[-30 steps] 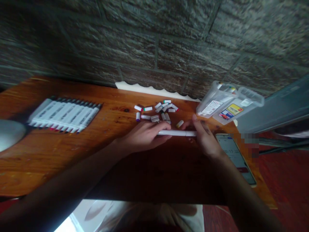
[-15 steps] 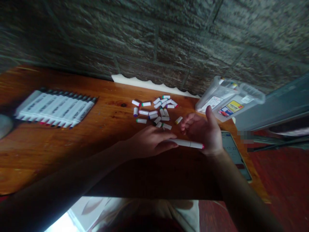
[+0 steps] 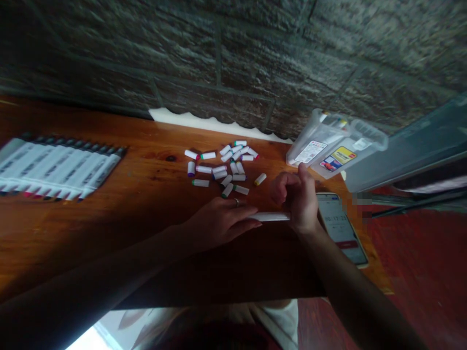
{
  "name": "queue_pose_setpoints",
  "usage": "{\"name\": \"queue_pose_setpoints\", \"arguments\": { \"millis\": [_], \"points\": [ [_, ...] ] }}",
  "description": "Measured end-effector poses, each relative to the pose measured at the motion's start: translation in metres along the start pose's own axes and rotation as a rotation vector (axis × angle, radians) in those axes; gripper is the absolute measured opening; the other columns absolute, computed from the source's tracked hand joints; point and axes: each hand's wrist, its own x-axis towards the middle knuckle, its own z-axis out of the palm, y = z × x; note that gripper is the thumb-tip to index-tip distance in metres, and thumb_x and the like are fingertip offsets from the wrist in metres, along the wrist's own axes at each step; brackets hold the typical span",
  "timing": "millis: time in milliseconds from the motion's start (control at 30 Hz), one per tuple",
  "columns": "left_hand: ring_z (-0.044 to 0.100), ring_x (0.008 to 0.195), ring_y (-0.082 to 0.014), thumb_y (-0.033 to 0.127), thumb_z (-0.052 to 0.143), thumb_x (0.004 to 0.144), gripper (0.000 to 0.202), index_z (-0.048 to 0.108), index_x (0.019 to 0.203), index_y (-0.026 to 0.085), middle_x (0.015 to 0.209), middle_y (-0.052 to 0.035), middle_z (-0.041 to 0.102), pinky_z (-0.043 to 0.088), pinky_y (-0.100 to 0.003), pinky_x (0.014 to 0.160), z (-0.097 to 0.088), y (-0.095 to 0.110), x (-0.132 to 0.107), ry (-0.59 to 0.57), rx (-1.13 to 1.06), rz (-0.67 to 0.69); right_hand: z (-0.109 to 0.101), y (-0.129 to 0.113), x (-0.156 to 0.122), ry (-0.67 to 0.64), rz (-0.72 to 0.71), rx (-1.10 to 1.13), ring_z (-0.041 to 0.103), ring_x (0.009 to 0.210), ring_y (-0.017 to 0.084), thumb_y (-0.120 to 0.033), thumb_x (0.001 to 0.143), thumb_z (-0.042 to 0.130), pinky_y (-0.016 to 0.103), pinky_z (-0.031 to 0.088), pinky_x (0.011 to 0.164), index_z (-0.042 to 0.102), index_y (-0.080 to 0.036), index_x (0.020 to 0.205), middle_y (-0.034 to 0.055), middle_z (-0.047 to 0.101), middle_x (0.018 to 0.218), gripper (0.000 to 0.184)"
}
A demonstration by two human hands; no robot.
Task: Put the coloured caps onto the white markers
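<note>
On the wooden table (image 3: 153,184), left to right: a row of white markers (image 3: 58,167), laid side by side with ends aligned, apparently kept as a set. Loose marker caps (image 3: 219,170) lie in a small heap, within reach. The left hand (image 3: 219,218), flat and open, meets one end of a single white marker (image 3: 272,217); the curled right hand (image 3: 299,199) closes on the other, holding it level between them. A lit smartphone (image 3: 339,228) lies beside the right hand, two clear plastic boxes (image 3: 317,146) beyond.
</note>
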Motion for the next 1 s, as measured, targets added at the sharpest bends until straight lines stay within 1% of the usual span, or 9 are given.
{"name": "queue_pose_setpoints", "arguments": {
  "millis": [133,267,333,467,600,733,800,867,1000],
  "points": [
    [0.071,0.076,-0.0095,0.043,0.056,0.100,0.032,0.075,0.107,0.018,0.093,-0.0017,0.077,0.052,-0.018,0.072,0.000,-0.007,0.001,0.087,-0.003,0.027,-0.001,-0.002,0.005,0.088,0.003,0.007,0.043,0.055,0.010,-0.081,0.090,0.009,0.026,0.042,0.058,0.038,-0.020,0.058,0.0035,0.043,0.057,0.074],
    [0.072,0.085,-0.0098,0.038,0.067,0.093,0.027,0.074,0.111,0.020,0.101,-0.0003,0.078,0.054,-0.017,0.083,-0.009,-0.021,0.005,0.211,0.012,-0.022,0.000,0.001,0.006,0.132,-0.058,-0.048,0.053,0.065,0.009,-0.074,0.090,0.041,0.023,0.043,0.061,0.054,-0.018,0.071,0.0040,0.058,0.072,0.061],
    [0.072,0.086,-0.0097,0.039,0.068,0.093,0.026,0.075,0.109,0.020,0.101,-0.0004,0.077,0.054,-0.016,0.085,-0.013,-0.026,0.007,0.262,0.012,-0.111,0.000,0.004,0.005,0.107,-0.054,-0.098,0.052,0.064,0.008,-0.072,0.086,0.052,0.022,0.042,0.060,0.057,-0.017,0.072,0.0029,0.060,0.071,0.057],
    [0.072,0.081,-0.0097,0.039,0.069,0.091,0.024,0.075,0.103,0.018,0.096,-0.0022,0.077,0.054,-0.016,0.080,-0.018,-0.030,0.010,0.306,-0.031,-0.184,0.002,0.009,0.004,0.024,-0.015,-0.126,0.047,0.053,0.007,-0.070,0.086,0.055,0.021,0.038,0.053,0.057,-0.015,0.067,0.0018,0.057,0.061,0.058],
    [0.073,0.088,-0.0128,0.039,0.070,0.090,0.030,0.073,0.108,0.015,0.103,-0.0061,0.077,0.056,-0.019,0.081,-0.020,-0.030,0.012,0.348,-0.170,-0.233,0.000,0.017,0.007,0.160,-0.021,0.014,0.042,0.051,0.006,-0.064,0.083,0.064,0.020,0.032,0.049,0.061,-0.014,0.075,0.0002,0.057,0.063,0.050],
    [0.068,0.074,-0.0101,0.036,0.069,0.090,0.026,0.072,0.104,0.014,0.092,-0.0058,0.075,0.053,-0.018,0.068,-0.025,-0.030,0.017,0.405,-0.413,-0.338,-0.005,0.023,0.009,0.195,-0.017,0.155,0.041,0.052,0.006,-0.056,0.083,0.065,0.019,0.030,0.049,0.064,-0.016,0.091,-0.0007,0.058,0.066,0.041],
    [0.064,0.066,-0.0086,0.037,0.071,0.089,0.028,0.070,0.103,0.012,0.086,-0.0053,0.073,0.051,-0.017,0.061,-0.026,-0.030,0.018,0.404,-0.564,-0.408,-0.007,0.023,0.008,0.137,-0.004,0.121,0.045,0.054,0.007,-0.055,0.081,0.069,0.019,0.035,0.051,0.064,-0.016,0.090,0.0001,0.059,0.068,0.041],
    [0.061,0.062,-0.0078,0.039,0.073,0.086,0.033,0.065,0.104,0.012,0.082,-0.0040,0.070,0.049,-0.016,0.057,-0.027,-0.030,0.019,0.378,-0.702,-0.459,-0.006,0.021,0.006,0.009,0.024,0.032,0.052,0.058,0.008,-0.055,0.079,0.073,0.020,0.042,0.054,0.064,-0.015,0.087,0.0017,0.062,0.072,0.042],
    [0.059,0.066,-0.0077,0.039,0.078,0.082,0.040,0.060,0.107,0.013,0.079,-0.0012,0.066,0.050,-0.017,0.062,-0.025,-0.030,0.019,0.368,-0.830,-0.442,-0.003,0.017,-0.001,-0.249,0.054,-0.129,0.058,0.061,0.010,-0.055,0.081,0.071,0.021,0.045,0.054,0.068,-0.016,0.091,0.0027,0.064,0.073,0.041]
  ]
}}
